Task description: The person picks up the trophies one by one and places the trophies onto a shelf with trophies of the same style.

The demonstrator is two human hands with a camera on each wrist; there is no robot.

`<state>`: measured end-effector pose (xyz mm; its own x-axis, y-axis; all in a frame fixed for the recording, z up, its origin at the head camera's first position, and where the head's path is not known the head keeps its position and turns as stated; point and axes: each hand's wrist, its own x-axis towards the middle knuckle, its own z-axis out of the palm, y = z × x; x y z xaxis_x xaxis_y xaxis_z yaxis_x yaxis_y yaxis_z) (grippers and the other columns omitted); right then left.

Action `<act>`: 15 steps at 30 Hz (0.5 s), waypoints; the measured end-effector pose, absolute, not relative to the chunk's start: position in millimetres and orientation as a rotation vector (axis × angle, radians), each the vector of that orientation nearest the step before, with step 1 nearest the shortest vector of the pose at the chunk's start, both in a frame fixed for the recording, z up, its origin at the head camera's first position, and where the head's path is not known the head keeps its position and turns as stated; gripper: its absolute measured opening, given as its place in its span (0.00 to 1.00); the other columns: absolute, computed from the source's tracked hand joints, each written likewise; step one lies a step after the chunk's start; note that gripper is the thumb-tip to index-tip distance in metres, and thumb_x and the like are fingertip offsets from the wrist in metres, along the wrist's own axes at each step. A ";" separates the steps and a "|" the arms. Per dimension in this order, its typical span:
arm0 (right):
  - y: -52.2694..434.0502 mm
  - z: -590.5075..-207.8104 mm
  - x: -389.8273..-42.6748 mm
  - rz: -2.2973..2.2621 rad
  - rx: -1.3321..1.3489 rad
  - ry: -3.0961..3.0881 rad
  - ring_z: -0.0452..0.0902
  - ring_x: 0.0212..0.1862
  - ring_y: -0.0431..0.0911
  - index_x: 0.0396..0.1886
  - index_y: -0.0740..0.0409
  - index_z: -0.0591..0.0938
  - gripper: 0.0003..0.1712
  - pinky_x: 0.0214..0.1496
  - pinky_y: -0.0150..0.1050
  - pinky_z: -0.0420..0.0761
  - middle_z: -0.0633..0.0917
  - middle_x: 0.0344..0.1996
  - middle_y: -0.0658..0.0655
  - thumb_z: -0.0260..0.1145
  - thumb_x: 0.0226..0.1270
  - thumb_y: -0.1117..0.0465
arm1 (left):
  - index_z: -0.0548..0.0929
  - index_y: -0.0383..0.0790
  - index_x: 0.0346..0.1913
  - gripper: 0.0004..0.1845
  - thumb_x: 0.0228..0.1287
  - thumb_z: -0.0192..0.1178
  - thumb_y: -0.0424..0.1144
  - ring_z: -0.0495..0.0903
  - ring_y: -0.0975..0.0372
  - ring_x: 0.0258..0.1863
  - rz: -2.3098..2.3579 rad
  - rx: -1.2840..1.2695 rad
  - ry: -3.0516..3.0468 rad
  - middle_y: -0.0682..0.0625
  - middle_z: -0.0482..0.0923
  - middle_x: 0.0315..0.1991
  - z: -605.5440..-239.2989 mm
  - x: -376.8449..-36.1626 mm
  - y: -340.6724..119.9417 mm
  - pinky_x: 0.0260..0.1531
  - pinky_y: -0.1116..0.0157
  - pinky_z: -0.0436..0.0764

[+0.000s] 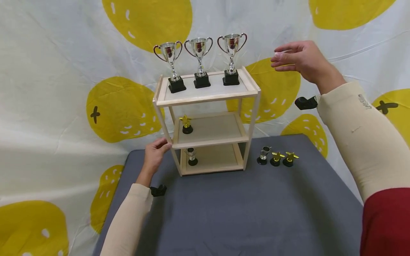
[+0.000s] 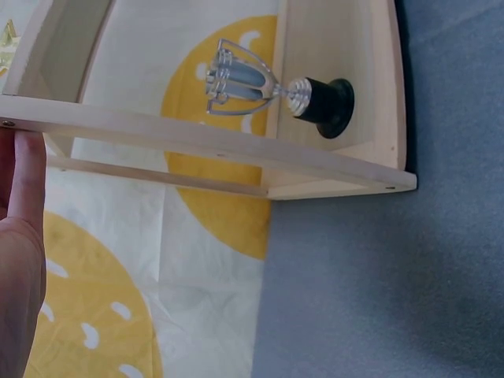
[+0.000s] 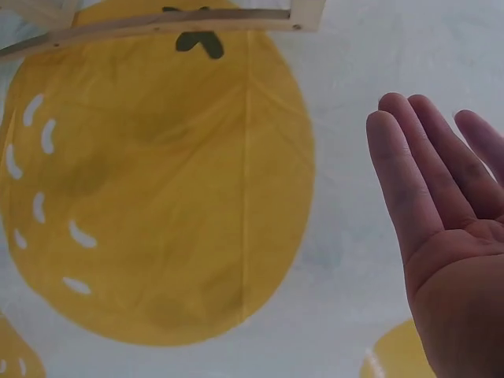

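Note:
My left hand (image 1: 155,154) has its fingertips on the left front post of a small three-tier wooden shelf (image 1: 208,145), at middle-tier height; the left wrist view shows a finger (image 2: 30,177) against that post. Off to the right of the top tier, my right hand (image 1: 302,60) is raised in the air with fingers extended, holding nothing. On the top tier stand three silver trophy cups, the left (image 1: 176,83), the middle (image 1: 201,80) and the right (image 1: 231,76), with black bases. A gold star trophy (image 1: 187,128) sits on the middle tier, a small silver cup (image 2: 331,106) on the bottom tier.
Right of the shelf, a small silver cup (image 1: 263,155) and two gold star trophies, one nearer (image 1: 276,159) and one farther right (image 1: 289,160), stand on the grey-covered table (image 1: 230,213). A white curtain (image 1: 57,106) with yellow fruit prints hangs close behind.

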<state>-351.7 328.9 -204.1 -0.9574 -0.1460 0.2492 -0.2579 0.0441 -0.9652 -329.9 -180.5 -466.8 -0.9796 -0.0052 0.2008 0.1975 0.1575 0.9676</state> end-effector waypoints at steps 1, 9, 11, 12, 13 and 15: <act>332.6 -208.1 -350.5 2.096 0.427 -2.193 0.92 0.40 0.45 0.48 0.60 0.87 0.10 0.42 0.34 0.90 0.92 0.40 0.55 0.72 0.69 0.66 | 0.84 0.28 0.61 0.19 0.70 0.67 0.32 0.83 0.72 0.43 -1.930 -0.192 -2.266 0.57 0.83 0.47 -467.0 -329.9 -180.9 0.46 0.78 0.83; 362.7 -245.3 -337.9 2.264 0.367 -2.105 0.92 0.39 0.46 0.45 0.60 0.89 0.08 0.41 0.36 0.90 0.93 0.38 0.57 0.66 0.74 0.70 | 0.84 0.29 0.62 0.19 0.71 0.67 0.31 0.83 0.72 0.44 -1.941 -0.210 -2.266 0.57 0.83 0.47 -467.1 -328.3 -180.9 0.47 0.78 0.84; 370.1 -256.4 -334.6 2.285 0.332 -2.101 0.92 0.39 0.46 0.44 0.60 0.89 0.08 0.41 0.36 0.90 0.93 0.38 0.56 0.64 0.74 0.70 | 0.84 0.28 0.61 0.19 0.70 0.67 0.31 0.83 0.71 0.44 -1.959 -0.221 -2.253 0.60 0.83 0.46 -466.9 -328.2 -181.0 0.47 0.77 0.84; 373.9 -262.4 -332.9 2.286 0.313 -2.104 0.92 0.38 0.46 0.44 0.59 0.90 0.09 0.40 0.36 0.90 0.93 0.37 0.56 0.64 0.75 0.70 | 0.84 0.28 0.61 0.19 0.70 0.67 0.31 0.83 0.71 0.44 -1.965 -0.227 -2.250 0.61 0.83 0.45 -466.7 -328.1 -181.2 0.47 0.77 0.84; 377.8 -268.7 -331.2 2.278 0.297 -2.114 0.92 0.38 0.45 0.44 0.58 0.90 0.09 0.40 0.36 0.90 0.94 0.37 0.55 0.64 0.75 0.70 | 0.84 0.27 0.61 0.19 0.70 0.67 0.31 0.83 0.71 0.44 -1.973 -0.234 -2.242 0.62 0.83 0.44 -466.8 -328.2 -181.5 0.47 0.77 0.84; 385.3 -282.0 -327.7 2.246 0.268 -2.142 0.92 0.38 0.44 0.43 0.56 0.90 0.10 0.40 0.35 0.90 0.94 0.37 0.54 0.64 0.76 0.69 | 0.83 0.26 0.62 0.20 0.70 0.67 0.31 0.83 0.71 0.45 -1.983 -0.245 -2.232 0.64 0.83 0.43 -466.5 -328.7 -181.8 0.48 0.77 0.84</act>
